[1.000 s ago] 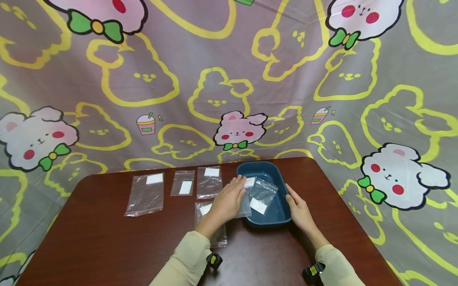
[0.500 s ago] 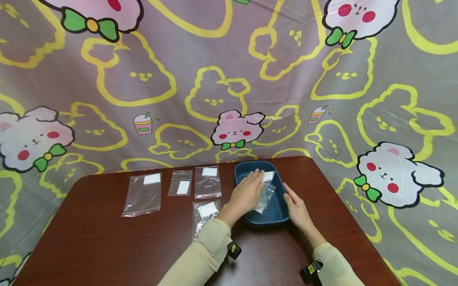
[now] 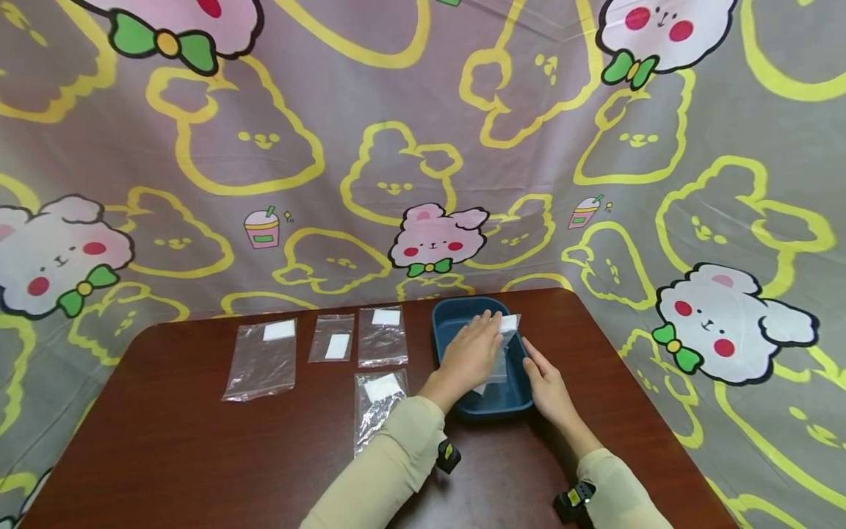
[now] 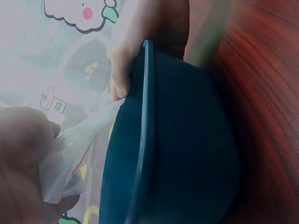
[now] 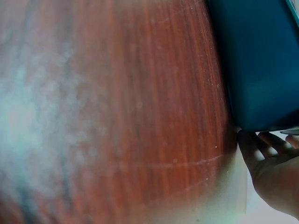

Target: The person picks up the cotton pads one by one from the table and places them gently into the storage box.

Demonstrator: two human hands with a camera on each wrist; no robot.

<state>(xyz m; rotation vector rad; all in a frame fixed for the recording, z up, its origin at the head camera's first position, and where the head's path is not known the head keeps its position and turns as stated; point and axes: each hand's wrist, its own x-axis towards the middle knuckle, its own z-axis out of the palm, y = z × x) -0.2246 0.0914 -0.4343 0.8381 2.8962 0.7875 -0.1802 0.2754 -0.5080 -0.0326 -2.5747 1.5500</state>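
The blue plastic bin stands on the table in the head view. Over it my left hand holds a clear zip bag with a white label at its far end. In the left wrist view the bag shows crumpled between thumb and fingers, with a thin red line along it. A second label corner peeks out below that hand, the rest hidden. My right hand grips the bin's right side, a digit over the rim. The right wrist view has its fingers against the bin's outer wall.
Left of the bin lie a large clear bag, a small one and a medium one, each with a white label. Nearer the front, another bag is partly covered by the left sleeve. Patterned cloth hangs behind the table.
My left hand has moved right from the bin's left edge to over its middle, carrying the zip bag above the bin. The right hand stays at the bin's right side.
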